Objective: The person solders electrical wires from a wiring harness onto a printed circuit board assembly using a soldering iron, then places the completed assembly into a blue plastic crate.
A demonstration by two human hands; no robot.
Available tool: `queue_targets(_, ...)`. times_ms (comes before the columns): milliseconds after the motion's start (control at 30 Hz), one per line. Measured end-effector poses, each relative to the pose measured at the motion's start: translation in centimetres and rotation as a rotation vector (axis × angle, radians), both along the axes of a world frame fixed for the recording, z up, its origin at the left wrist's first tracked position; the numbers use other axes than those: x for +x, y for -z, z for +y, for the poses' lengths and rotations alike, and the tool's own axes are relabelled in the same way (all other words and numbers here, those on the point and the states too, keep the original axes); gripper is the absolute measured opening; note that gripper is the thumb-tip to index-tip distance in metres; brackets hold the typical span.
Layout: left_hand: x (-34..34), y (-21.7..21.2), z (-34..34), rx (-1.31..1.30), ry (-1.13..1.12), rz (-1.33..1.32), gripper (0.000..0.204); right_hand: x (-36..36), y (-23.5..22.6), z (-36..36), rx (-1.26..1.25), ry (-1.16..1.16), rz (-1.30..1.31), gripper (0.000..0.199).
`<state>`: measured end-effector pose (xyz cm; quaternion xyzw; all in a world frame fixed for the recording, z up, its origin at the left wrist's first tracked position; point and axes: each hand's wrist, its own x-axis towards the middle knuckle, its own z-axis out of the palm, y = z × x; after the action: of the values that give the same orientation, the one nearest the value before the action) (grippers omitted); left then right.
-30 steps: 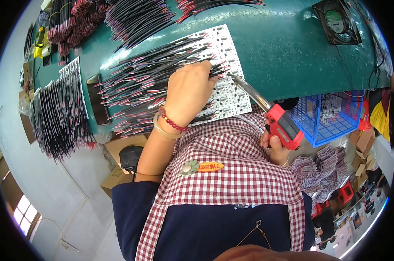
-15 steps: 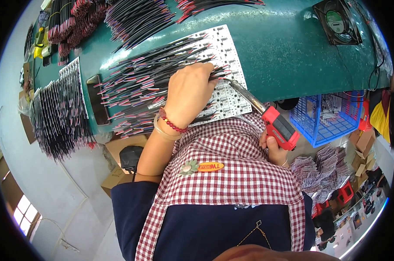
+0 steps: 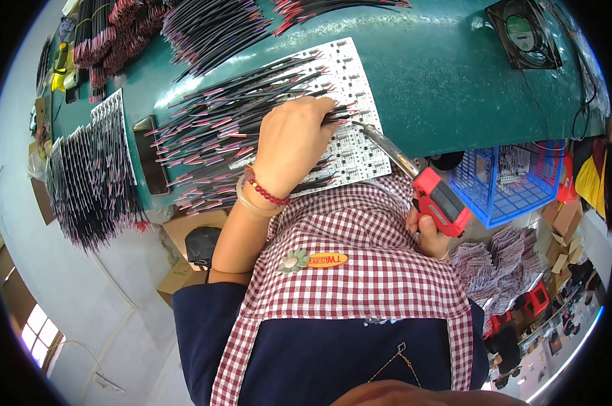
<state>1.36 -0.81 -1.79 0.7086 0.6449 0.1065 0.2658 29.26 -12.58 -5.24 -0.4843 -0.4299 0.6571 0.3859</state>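
Lower right of frame: our right hand (image 3: 424, 233) wraps red soldering iron (image 3: 436, 199), fingers closed round grip, metal tip reaching up-left. Centre: our left hand (image 3: 289, 145) presses wire (image 3: 343, 115) onto white circuit board (image 3: 357, 145), fingers pinched on wire near its end. Wire looks light, limp; best held close to tip. Board thin, likely fragile. Further: wire bundles (image 3: 211, 27) on green bench (image 3: 441, 74), fan (image 3: 524, 32) upper right.

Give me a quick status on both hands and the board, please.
Left hand pinching a black wire on the white circuit board. Right hand gripping the red soldering iron, tip at the board. Loose wires crowd it.
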Motion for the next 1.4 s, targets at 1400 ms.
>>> queue_targets(1400, 0.0, -0.1, 0.4, -0.015, 0.017, 0.033, 0.02, 0.4, 0.4, -0.8, 0.009, 0.032, -0.054, 0.038)
